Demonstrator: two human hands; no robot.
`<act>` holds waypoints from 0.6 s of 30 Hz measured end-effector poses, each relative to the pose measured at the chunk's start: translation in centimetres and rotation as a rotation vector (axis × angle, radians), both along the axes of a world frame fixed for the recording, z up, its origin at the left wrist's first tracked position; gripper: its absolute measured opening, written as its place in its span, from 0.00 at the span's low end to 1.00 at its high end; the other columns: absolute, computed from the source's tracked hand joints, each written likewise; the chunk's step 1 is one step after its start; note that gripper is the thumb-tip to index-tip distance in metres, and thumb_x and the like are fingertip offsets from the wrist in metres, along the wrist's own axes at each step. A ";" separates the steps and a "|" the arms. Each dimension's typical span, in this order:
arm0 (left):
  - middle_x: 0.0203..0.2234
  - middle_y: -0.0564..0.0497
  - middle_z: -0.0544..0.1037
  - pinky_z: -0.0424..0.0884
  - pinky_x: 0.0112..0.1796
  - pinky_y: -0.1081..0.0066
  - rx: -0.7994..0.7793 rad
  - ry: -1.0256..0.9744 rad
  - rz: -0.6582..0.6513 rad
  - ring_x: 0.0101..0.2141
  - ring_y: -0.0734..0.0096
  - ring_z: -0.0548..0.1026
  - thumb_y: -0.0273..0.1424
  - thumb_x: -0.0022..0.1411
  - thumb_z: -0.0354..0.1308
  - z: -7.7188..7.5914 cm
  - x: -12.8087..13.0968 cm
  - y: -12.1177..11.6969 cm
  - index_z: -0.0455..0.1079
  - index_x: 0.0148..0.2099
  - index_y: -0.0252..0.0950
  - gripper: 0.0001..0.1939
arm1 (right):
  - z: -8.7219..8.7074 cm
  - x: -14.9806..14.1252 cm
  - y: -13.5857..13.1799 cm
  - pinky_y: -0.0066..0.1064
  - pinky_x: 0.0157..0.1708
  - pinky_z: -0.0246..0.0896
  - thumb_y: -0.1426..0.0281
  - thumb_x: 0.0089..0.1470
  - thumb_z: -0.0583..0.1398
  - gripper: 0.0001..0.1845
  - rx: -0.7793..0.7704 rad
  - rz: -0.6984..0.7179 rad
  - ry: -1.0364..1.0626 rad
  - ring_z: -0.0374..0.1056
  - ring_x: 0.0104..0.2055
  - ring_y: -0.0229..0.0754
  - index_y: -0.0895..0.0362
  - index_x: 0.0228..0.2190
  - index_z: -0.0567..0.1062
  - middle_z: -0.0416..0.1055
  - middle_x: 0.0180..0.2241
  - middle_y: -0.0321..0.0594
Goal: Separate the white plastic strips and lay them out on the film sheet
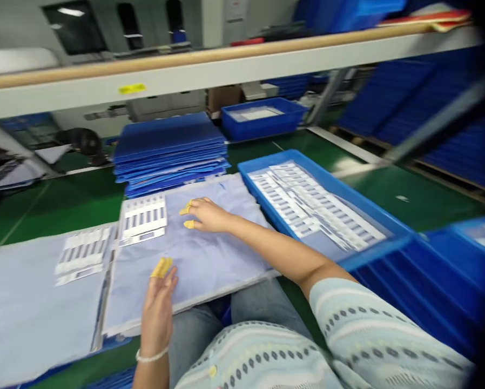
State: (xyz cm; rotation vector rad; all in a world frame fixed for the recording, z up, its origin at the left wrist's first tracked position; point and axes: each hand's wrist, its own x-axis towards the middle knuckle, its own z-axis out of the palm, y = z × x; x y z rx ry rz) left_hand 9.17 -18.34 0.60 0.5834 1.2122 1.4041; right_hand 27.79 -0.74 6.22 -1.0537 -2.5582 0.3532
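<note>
Left hand (pixel 158 297), over near-left cloth (pixel 220 256): fingers parted, nothing held | right hand (pixel 206 214), mid-cloth: likewise | probably arranging strips (pixel 144 217) | next likely needs light fingertip pinch

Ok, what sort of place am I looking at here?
Probably a factory or assembly workshop: yellow finger covers are worn, a blue tray holds rows of similar pale parts, and a stack of blue sheets stands on the green worktop.

Head-worn view, forward and down
</note>
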 end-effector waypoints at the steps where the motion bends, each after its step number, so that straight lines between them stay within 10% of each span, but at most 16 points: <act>1: 0.57 0.48 0.68 0.51 0.61 0.50 0.005 0.032 -0.038 0.56 0.54 0.67 0.39 0.50 0.67 0.3 0.4 -0.1 0.70 0.50 0.43 0.24 | -0.1 3.0 -0.5 0.38 0.55 0.53 0.62 0.58 0.60 0.20 0.029 -0.026 0.040 0.64 0.53 0.46 0.55 0.51 0.72 0.69 0.48 0.45; 6: 0.54 0.45 0.71 0.54 0.60 0.46 -0.040 0.102 -0.277 0.55 0.51 0.68 0.42 0.53 0.64 1.4 3.2 -0.7 0.71 0.51 0.42 0.23 | -3.4 20.5 -3.4 0.40 0.55 0.57 0.65 0.61 0.55 0.22 -0.026 -0.542 -0.070 0.62 0.55 0.48 0.56 0.55 0.67 0.67 0.52 0.45; 10: 0.54 0.46 0.72 0.60 0.58 0.48 -0.094 0.089 -0.344 0.54 0.50 0.69 0.43 0.54 0.64 1.8 5.6 -0.9 0.71 0.51 0.42 0.23 | -6.8 30.9 -5.4 0.44 0.46 0.63 0.71 0.53 0.60 0.30 -0.171 -0.681 -0.237 0.67 0.48 0.55 0.62 0.57 0.64 0.69 0.49 0.55; 18: 0.56 0.47 0.70 0.62 0.58 0.51 -0.107 0.140 -0.369 0.55 0.51 0.68 0.43 0.55 0.62 1.9 9.0 -1.2 0.71 0.52 0.42 0.23 | -10.6 35.1 -5.3 0.45 0.52 0.54 0.72 0.40 0.67 0.42 -0.320 -0.464 -0.456 0.59 0.56 0.57 0.54 0.59 0.64 0.65 0.55 0.49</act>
